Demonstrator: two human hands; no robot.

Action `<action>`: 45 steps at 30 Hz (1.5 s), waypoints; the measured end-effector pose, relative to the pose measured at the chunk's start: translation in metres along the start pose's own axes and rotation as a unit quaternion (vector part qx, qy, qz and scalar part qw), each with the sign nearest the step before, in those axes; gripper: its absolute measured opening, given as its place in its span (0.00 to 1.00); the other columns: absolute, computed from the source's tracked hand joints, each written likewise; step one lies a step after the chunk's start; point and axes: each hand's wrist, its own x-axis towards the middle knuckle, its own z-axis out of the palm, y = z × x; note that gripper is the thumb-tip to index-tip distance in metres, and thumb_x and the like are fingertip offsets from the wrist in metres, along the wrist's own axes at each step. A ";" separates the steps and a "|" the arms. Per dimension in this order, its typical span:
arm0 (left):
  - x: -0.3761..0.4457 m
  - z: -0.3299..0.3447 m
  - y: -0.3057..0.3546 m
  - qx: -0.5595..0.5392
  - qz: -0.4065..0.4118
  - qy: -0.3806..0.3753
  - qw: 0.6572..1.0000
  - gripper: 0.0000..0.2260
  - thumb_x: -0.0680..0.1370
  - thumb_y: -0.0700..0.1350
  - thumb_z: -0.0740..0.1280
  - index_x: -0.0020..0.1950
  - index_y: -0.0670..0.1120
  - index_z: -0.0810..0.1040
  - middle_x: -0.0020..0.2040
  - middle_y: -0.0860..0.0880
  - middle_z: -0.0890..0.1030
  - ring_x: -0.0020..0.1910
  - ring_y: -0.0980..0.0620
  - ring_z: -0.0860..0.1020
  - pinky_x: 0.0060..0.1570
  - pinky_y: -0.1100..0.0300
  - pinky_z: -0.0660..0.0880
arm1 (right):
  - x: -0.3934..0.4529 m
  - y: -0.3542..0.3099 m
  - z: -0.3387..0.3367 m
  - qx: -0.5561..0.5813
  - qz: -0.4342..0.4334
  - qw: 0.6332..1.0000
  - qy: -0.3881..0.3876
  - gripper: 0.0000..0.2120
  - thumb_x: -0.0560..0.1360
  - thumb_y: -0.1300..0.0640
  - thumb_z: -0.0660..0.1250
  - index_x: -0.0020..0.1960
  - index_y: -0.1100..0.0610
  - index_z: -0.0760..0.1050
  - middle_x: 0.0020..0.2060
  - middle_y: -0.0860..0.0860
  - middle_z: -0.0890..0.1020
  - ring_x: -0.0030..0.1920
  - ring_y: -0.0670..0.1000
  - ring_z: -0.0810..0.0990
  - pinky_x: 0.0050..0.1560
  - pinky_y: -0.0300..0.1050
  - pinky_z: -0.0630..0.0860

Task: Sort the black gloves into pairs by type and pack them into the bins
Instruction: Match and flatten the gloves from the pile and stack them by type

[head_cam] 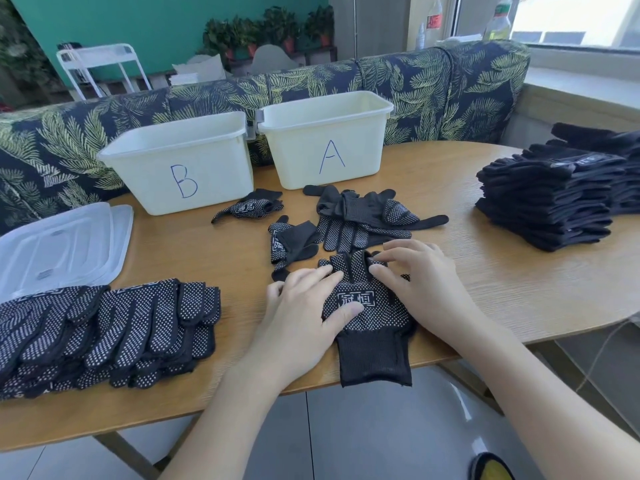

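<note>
Ideally, left hand [308,306] presses flat on the black dotted knit glove [367,313] on the wooden worktop [485,271] while right hand [412,275] pinches and straightens its fingers.

Dotted black glove [367,306] laid flat, dots and white logo up, cuff hung over the table's near edge. Loose gloves [356,220] heaped just beyond it; one folded glove [251,206] set in front of bin B [180,164]. Bin A [325,140] placed right of B, both white. Dotted stack [104,330] kept at left, plain black stack [550,199] at right.
</note>
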 end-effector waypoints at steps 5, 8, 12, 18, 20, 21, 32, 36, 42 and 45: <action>0.000 0.000 0.000 0.002 0.000 -0.004 1.000 0.31 0.79 0.69 0.53 0.80 0.59 0.64 0.80 0.61 0.61 0.77 0.62 0.52 0.74 0.55 0.48 | 0.001 0.001 0.003 0.012 -0.036 0.998 0.054 0.06 0.73 0.52 0.77 0.48 0.48 0.84 0.57 0.43 0.81 0.61 0.56 0.76 0.64 0.62 0.70; 0.000 -0.001 0.000 0.001 -0.001 -0.005 1.000 0.31 0.79 0.69 0.53 0.80 0.58 0.64 0.80 0.61 0.61 0.78 0.62 0.52 0.73 0.55 0.48 | 0.000 0.001 0.002 0.010 -0.046 0.995 0.085 0.09 0.71 0.54 0.79 0.49 0.49 0.82 0.56 0.44 0.81 0.59 0.55 0.77 0.61 0.63 0.72; -0.001 -0.001 0.001 0.001 -0.001 -0.006 1.000 0.31 0.79 0.69 0.53 0.80 0.58 0.64 0.80 0.62 0.61 0.77 0.63 0.52 0.73 0.56 0.47 | -0.002 0.001 0.002 -0.006 -0.058 0.996 0.071 0.12 0.73 0.51 0.77 0.55 0.47 0.82 0.59 0.44 0.80 0.62 0.55 0.75 0.62 0.60 0.71; -0.001 -0.001 0.000 0.001 0.000 -0.003 1.000 0.32 0.78 0.70 0.53 0.80 0.59 0.64 0.79 0.62 0.61 0.77 0.63 0.52 0.73 0.57 0.48 | 0.003 0.001 0.007 -0.040 -0.030 0.997 0.055 0.07 0.77 0.50 0.72 0.54 0.49 0.85 0.59 0.45 0.81 0.63 0.56 0.74 0.61 0.56 0.68; -0.001 -0.001 0.000 -0.001 0.001 -0.002 1.000 0.31 0.78 0.70 0.53 0.79 0.59 0.64 0.79 0.62 0.61 0.77 0.63 0.52 0.73 0.57 0.47 | 0.004 0.001 0.007 -0.020 -0.036 0.997 0.066 0.03 0.76 0.52 0.74 0.48 0.49 0.86 0.56 0.45 0.83 0.61 0.57 0.76 0.61 0.57 0.70; -0.001 -0.001 0.000 -0.002 0.001 -0.002 1.000 0.31 0.79 0.70 0.53 0.79 0.59 0.64 0.79 0.62 0.61 0.77 0.63 0.52 0.73 0.57 0.47 | 0.004 0.001 0.007 -0.011 -0.044 0.996 0.077 0.02 0.74 0.53 0.76 0.46 0.50 0.85 0.55 0.45 0.83 0.59 0.57 0.76 0.60 0.59 0.71; -0.001 -0.001 0.001 -0.001 -0.004 -0.006 1.000 0.32 0.78 0.70 0.52 0.80 0.59 0.64 0.79 0.62 0.61 0.77 0.63 0.52 0.74 0.55 0.48 | 0.006 0.003 0.004 -0.032 -0.024 0.998 0.057 0.05 0.75 0.48 0.74 0.48 0.48 0.85 0.53 0.42 0.84 0.59 0.54 0.77 0.61 0.57 0.71; -0.001 -0.002 0.001 -0.001 -0.004 -0.008 1.000 0.32 0.78 0.70 0.52 0.80 0.59 0.63 0.79 0.62 0.61 0.77 0.63 0.52 0.74 0.55 0.47 | 0.008 0.007 0.004 -0.031 -0.030 0.999 0.024 0.03 0.76 0.50 0.72 0.46 0.47 0.84 0.48 0.41 0.84 0.56 0.53 0.79 0.61 0.59 0.73; -0.001 0.000 -0.001 -0.002 -0.001 -0.003 1.000 0.31 0.79 0.70 0.53 0.80 0.59 0.63 0.79 0.62 0.61 0.77 0.63 0.51 0.75 0.55 0.48 | 0.007 0.001 0.006 -0.038 -0.052 0.996 0.068 0.06 0.78 0.49 0.70 0.50 0.49 0.84 0.52 0.43 0.85 0.57 0.56 0.79 0.62 0.59 0.72; -0.001 0.001 -0.001 -0.016 0.004 0.023 1.000 0.31 0.79 0.69 0.55 0.79 0.58 0.65 0.79 0.61 0.63 0.77 0.63 0.52 0.74 0.57 0.49 | 0.014 -0.003 0.007 -0.032 -0.066 0.997 0.033 0.14 0.79 0.43 0.66 0.58 0.49 0.82 0.58 0.44 0.83 0.62 0.54 0.75 0.66 0.59 0.70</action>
